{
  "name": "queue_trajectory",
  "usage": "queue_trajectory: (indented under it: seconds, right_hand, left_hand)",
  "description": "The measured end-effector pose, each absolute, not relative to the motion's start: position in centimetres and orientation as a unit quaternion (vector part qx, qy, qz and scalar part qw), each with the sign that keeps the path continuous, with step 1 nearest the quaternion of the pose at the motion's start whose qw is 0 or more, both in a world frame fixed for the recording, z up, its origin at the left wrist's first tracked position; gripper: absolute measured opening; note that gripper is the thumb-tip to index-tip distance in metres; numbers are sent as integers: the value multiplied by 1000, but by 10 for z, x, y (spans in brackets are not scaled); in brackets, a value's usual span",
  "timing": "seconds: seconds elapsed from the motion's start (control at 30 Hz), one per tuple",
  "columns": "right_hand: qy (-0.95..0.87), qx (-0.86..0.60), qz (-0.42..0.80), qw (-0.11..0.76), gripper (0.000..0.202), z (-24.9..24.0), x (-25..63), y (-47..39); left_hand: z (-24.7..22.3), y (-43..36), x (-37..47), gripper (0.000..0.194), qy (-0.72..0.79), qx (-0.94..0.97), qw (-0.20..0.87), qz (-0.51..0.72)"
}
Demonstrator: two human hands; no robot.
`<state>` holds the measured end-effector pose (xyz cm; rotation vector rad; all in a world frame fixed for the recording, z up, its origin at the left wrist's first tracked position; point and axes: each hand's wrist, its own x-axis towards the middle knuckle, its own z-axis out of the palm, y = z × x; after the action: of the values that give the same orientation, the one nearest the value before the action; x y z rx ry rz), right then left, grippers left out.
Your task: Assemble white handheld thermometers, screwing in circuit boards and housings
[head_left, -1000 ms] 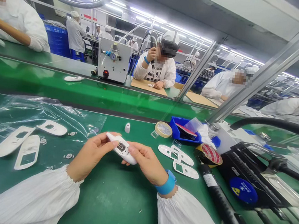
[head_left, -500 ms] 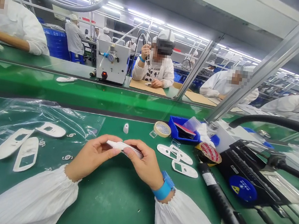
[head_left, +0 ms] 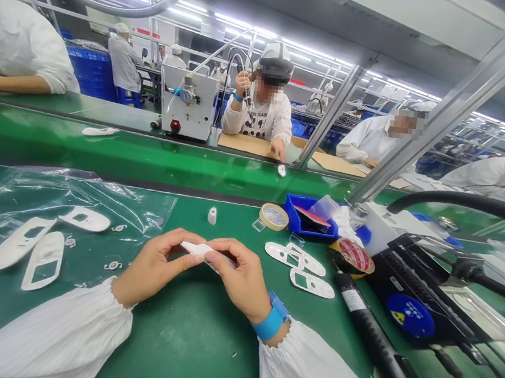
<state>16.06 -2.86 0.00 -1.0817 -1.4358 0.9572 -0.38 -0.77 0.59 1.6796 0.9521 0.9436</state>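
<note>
Both of my hands pinch one slim white plastic housing above the green bench. My left hand grips its tapered end between thumb and fingers. On the other end, my right hand closes with the thumb on top, hiding much of the part. A small white cap stands upright just beyond my fingers. White shells with rectangular windows lie overlapped to the right of my right hand. More such shells rest to the left, near small white clip-like pieces.
Clear plastic film covers the back left. A tape roll, a blue bin and a black machine stand to the right. Beyond runs a green conveyor, with a co-worker seated behind it.
The co-worker opposite has reached forward, and a small white part now lies by that hand on the conveyor. A white piece there has shifted left. My hands tilt the housing slightly.
</note>
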Motion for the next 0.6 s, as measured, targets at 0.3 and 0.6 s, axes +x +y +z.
queue_trajectory:
  seconds: [0.3, 0.6]
  right_hand:
    - [-544, -457, 467, 527, 16, -13, 159, -22]
    - [-584, -493, 432, 480, 15, -17, 162, -21]
  left_hand:
    - [-5, -6, 0, 23, 407, 662, 487, 398]
    - [-8, 4, -6, 26, 426, 651, 560, 285]
